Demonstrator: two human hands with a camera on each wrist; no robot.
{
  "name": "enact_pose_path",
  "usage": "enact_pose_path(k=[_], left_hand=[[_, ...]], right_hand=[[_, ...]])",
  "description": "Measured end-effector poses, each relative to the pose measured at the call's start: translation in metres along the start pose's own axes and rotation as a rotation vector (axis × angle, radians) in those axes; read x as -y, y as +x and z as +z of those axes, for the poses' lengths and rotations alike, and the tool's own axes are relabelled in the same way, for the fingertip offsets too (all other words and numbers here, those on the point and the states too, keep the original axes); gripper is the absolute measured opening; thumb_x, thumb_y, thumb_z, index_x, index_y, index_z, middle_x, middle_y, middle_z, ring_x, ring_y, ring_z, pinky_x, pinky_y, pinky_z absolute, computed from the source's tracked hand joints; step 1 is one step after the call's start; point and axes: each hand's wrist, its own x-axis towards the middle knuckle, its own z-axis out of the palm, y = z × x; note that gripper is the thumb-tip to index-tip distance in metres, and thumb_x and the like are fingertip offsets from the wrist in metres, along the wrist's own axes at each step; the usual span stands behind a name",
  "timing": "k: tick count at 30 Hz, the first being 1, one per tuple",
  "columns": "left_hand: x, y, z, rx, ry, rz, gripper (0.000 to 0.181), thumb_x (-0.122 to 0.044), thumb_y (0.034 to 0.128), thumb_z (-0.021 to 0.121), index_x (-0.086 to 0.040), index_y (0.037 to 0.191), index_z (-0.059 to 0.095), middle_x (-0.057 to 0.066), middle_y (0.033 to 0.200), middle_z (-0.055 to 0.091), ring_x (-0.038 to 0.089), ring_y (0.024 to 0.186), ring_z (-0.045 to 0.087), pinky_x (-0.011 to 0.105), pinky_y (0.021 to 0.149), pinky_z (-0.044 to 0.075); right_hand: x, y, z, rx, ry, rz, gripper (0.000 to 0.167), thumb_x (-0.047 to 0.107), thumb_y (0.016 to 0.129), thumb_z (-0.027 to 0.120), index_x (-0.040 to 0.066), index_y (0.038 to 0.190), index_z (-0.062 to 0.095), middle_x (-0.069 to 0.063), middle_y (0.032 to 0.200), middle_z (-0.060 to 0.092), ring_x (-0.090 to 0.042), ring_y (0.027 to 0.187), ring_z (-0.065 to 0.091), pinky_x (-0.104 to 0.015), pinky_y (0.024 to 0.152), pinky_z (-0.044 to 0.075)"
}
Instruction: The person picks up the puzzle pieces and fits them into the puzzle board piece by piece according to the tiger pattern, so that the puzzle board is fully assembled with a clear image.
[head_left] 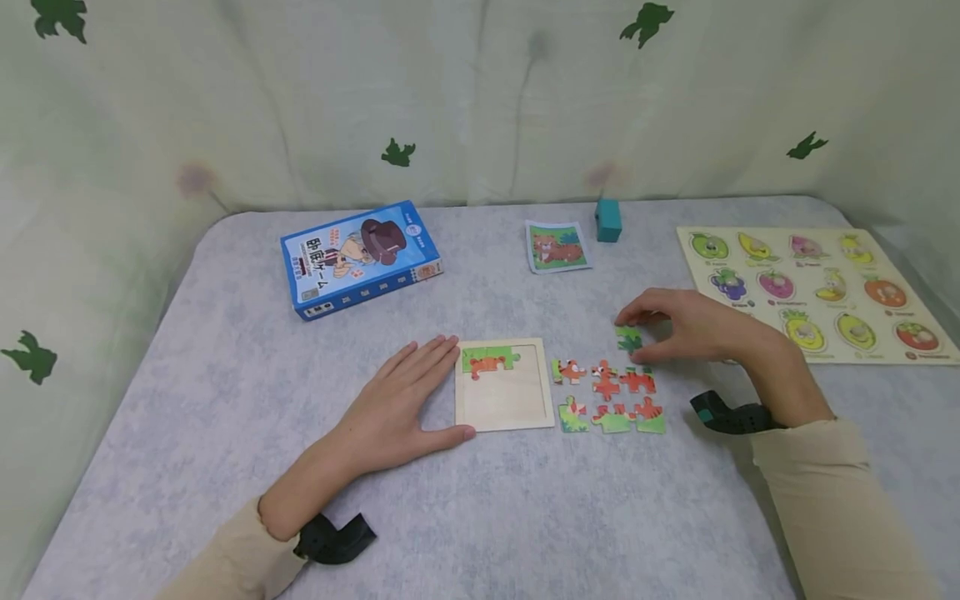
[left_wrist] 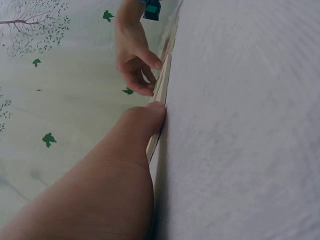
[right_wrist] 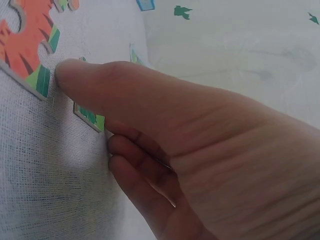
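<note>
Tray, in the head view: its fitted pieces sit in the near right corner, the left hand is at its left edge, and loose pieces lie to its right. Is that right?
Not quite: the head view shows the fitted pieces in the far left corner of the tray. The left hand is at its left edge, and loose pieces lie to its right.

Grey table (head_left: 525, 517): tray (head_left: 506, 408), pieces (head_left: 605, 385), box (head_left: 363, 260)

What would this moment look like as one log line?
left hand: at left edge of wooden tray; right hand: at green puzzle piece, grip unclear; placed pieces: tray's upper left; loose pieces: two rows beside tray
</note>
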Motion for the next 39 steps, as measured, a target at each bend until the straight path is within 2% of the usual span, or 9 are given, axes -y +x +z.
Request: enact_pose_path(k=[24,34,39], left_hand=[[-0.0009,0.0001,-0.0001,-0.013,-0.002,0.004,0.104,-0.068,0.087,0.068,-0.008,0.163,0.03,0.007,0.17,0.026,0.022,0.159,0.021,0.046,0.131,0.013],[0.0,0.0022,-0.0024,-0.001,0.002,-0.006,0.104,-0.069,0.0869,0.067,-0.01,0.163,0.029,0.005,0.171,0.024,0.022,0.159,0.019,0.045,0.131,0.011],[-0.0004,0.0002,-0.0016,-0.002,0.004,-0.004,0.105,-0.07,0.0865,0.067,-0.009,0.163,0.03,0.006,0.171,0.024,0.022,0.159,0.02,0.046,0.131,0.012]], right_hand=[[0.0027,0.0014,-0.0001,0.014,-0.023,0.001,0.042,0.029,0.086,0.086,0.016,0.123,0.073,-0.002,0.124,0.07,-0.024,0.117,0.062,-0.054,0.106,0.05],[0.0079,0.0036,-0.0004,-0.019,-0.084,0.0,0.041,0.028,0.084,0.085,0.013,0.121,0.073,-0.002,0.119,0.071,-0.022,0.11,0.063,-0.051,0.102,0.054],[0.0089,0.0035,0.0029,-0.038,-0.081,-0.007,0.041,0.025,0.085,0.084,0.011,0.122,0.073,-0.003,0.119,0.071,-0.022,0.109,0.063,-0.051,0.101,0.055]])
